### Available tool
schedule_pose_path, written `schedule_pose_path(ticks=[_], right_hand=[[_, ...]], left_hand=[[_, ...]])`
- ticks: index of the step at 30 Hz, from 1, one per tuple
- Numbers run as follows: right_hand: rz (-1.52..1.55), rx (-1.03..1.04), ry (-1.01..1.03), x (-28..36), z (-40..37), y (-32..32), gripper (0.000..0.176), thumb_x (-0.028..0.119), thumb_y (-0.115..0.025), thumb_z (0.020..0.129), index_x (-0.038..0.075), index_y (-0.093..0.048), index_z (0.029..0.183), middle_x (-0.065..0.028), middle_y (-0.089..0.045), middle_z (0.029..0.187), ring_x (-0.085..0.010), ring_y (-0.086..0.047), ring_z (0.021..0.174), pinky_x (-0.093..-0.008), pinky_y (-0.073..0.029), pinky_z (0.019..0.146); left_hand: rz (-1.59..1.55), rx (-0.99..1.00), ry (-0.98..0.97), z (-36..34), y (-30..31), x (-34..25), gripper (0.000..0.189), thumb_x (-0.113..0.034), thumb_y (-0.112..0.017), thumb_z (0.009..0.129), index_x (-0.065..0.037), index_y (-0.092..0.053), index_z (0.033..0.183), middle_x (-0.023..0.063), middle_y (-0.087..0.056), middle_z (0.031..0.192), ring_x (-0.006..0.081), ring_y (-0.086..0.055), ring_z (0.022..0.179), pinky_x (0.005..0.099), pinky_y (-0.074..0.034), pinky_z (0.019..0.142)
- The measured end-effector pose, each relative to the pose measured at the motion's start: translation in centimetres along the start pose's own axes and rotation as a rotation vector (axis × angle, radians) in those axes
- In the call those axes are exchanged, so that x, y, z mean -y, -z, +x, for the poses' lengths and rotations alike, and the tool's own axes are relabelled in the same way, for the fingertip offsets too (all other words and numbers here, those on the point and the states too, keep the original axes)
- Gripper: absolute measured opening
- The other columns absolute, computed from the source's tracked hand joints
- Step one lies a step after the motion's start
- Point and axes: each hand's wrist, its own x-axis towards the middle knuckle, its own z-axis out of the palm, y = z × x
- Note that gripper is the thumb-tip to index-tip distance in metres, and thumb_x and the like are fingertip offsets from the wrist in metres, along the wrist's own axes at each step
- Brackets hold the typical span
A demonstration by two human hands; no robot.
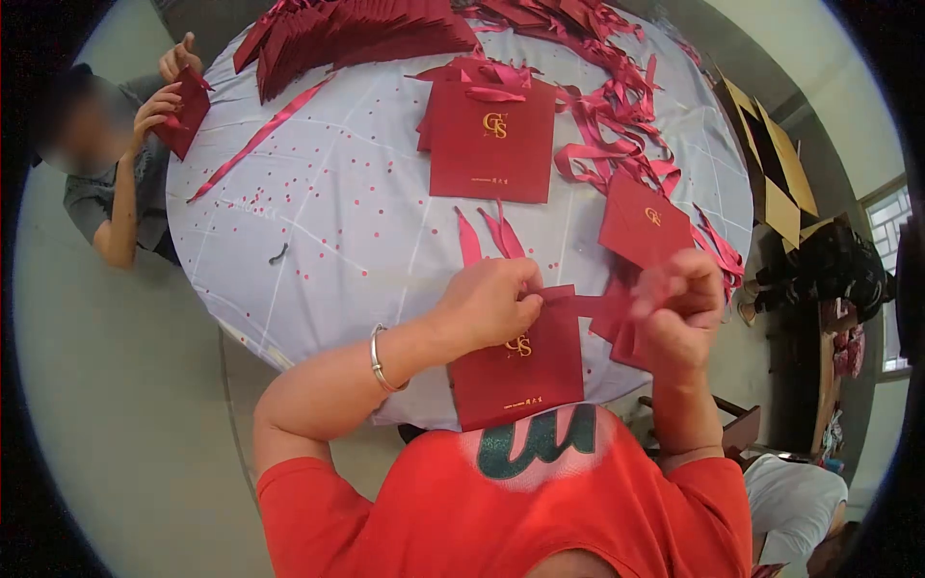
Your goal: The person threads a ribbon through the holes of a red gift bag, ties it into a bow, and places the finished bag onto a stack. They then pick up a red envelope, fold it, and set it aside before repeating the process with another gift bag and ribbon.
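A red paper gift bag (pixel 515 385) with gold lettering lies flat at the table's near edge, right in front of me. My left hand (pixel 493 301) is closed in a pinch on its top edge and hides part of the gold letters. From that top edge a red ribbon (pixel 590 306) stretches right to my right hand (pixel 679 306). Those fingers are curled around the ribbon's end and slightly blurred. Two loose pink ribbon ends (pixel 499 231) stick out beyond my left hand. Beside my right hand lie more red bags (pixel 644 220), partly overlapping.
A stack of finished-looking bags (pixel 491 159) lies ahead on the white tablecloth (pixel 347 193). Farther back is a long row of bags (pixel 356 43). Pink ribbons (pixel 617 106) tangle at right. Across the left side, another person (pixel 116 164) holds a bag. Cardboard boxes (pixel 771 154) stand right.
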Motion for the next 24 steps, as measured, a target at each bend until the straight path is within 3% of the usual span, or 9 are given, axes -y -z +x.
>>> schedule_pose_path(ticks=[3, 6, 7, 9, 10, 12, 15, 19, 24], right_hand=[[-0.015, -0.022, 0.108, 1.2, 1.3, 0.5, 0.044, -0.002, -0.067, 0.080, -0.002, -0.050, 0.120, -0.0103, -0.064, 0.083, -0.0177, -0.063, 0.080, -0.0297, -0.052, 0.074], [-0.079, -0.036, 0.129, 1.7, 1.6, 0.6, 0.038, -0.002, -0.067, 0.082, -0.003, -0.053, 0.117, -0.0118, -0.065, 0.084, -0.0185, -0.064, 0.077, -0.0295, -0.052, 0.072], [-0.220, -0.047, 0.056, 2.1, 1.3, 0.4, 0.030, -0.002, -0.068, 0.082, -0.003, -0.059, 0.110, -0.0134, -0.065, 0.084, -0.0188, -0.064, 0.075, -0.0293, -0.052, 0.070], [-0.461, 0.156, 0.013, 2.7, 1.6, -0.2, 0.026, -0.004, -0.070, 0.077, -0.002, -0.065, 0.103, -0.0105, -0.066, 0.082, -0.0174, -0.062, 0.070, -0.0284, -0.050, 0.067], [-0.763, 0.282, 0.181, 2.3, 2.1, -0.2, 0.026, -0.004, -0.073, 0.072, 0.000, -0.068, 0.098, -0.0079, -0.065, 0.078, -0.0185, -0.059, 0.066, -0.0300, -0.047, 0.064], [-0.962, 0.344, 0.310, 1.4, 2.3, -0.9, 0.028, -0.001, -0.075, 0.070, 0.003, -0.069, 0.098, -0.0066, -0.064, 0.077, -0.0220, -0.056, 0.063, -0.0331, -0.045, 0.063], [-1.061, 0.373, 0.290, -0.8, 2.4, -1.0, 0.026, 0.002, -0.074, 0.073, 0.004, -0.069, 0.098, -0.0092, -0.064, 0.080, -0.0256, -0.056, 0.068, -0.0354, -0.045, 0.064], [-1.083, 0.411, 0.210, -4.2, 1.3, 0.0, 0.021, 0.003, -0.071, 0.075, 0.003, -0.069, 0.096, -0.0112, -0.065, 0.087, -0.0282, -0.059, 0.078, -0.0370, -0.048, 0.067], [-1.053, 0.432, 0.117, -4.1, 1.3, -0.1, 0.018, 0.005, -0.070, 0.076, 0.003, -0.069, 0.093, -0.0116, -0.064, 0.089, -0.0295, -0.061, 0.082, -0.0375, -0.050, 0.070]], left_hand=[[0.030, -0.026, -0.046, -0.3, 0.2, -0.4, 0.014, -0.011, -0.062, 0.083, -0.001, -0.062, 0.094, 0.0161, -0.067, 0.078, 0.0285, -0.067, 0.073, 0.0379, -0.049, 0.064], [0.031, -0.019, -0.076, -0.7, 0.3, -0.7, 0.014, -0.008, -0.060, 0.083, 0.000, -0.061, 0.094, 0.0192, -0.066, 0.082, 0.0346, -0.065, 0.080, 0.0404, -0.050, 0.069], [0.041, -0.039, -0.096, -0.8, 0.3, -0.6, 0.014, -0.008, -0.059, 0.082, 0.000, -0.061, 0.094, 0.0199, -0.066, 0.084, 0.0354, -0.065, 0.081, 0.0409, -0.050, 0.069], [0.052, -0.059, -0.113, -0.8, 0.4, -0.6, 0.015, -0.007, -0.058, 0.082, 0.000, -0.061, 0.094, 0.0206, -0.065, 0.085, 0.0363, -0.064, 0.082, 0.0414, -0.050, 0.070], [0.081, -0.069, -0.166, -0.9, 0.4, -0.6, 0.016, -0.007, -0.058, 0.081, 0.000, -0.063, 0.095, 0.0200, -0.066, 0.086, 0.0367, -0.064, 0.082, 0.0423, -0.050, 0.071], [0.111, -0.070, -0.214, -1.0, 0.8, -0.7, 0.017, -0.007, -0.059, 0.080, -0.001, -0.064, 0.095, 0.0193, -0.066, 0.087, 0.0372, -0.063, 0.082, 0.0432, -0.050, 0.073], [0.325, -0.058, -0.275, -1.1, 1.9, -0.7, 0.022, -0.005, -0.059, 0.077, -0.002, -0.067, 0.097, 0.0182, -0.066, 0.088, 0.0371, -0.063, 0.083, 0.0437, -0.050, 0.074], [0.271, 0.080, -0.273, -0.7, 4.1, -0.9, 0.024, -0.004, -0.060, 0.076, -0.002, -0.068, 0.098, 0.0167, -0.067, 0.087, 0.0354, -0.064, 0.081, 0.0406, -0.051, 0.073], [0.090, 0.234, -0.083, -0.6, 5.8, -1.4, 0.021, -0.004, -0.062, 0.079, 0.000, -0.068, 0.099, 0.0138, -0.071, 0.086, 0.0183, -0.069, 0.076, 0.0304, -0.053, 0.069]])
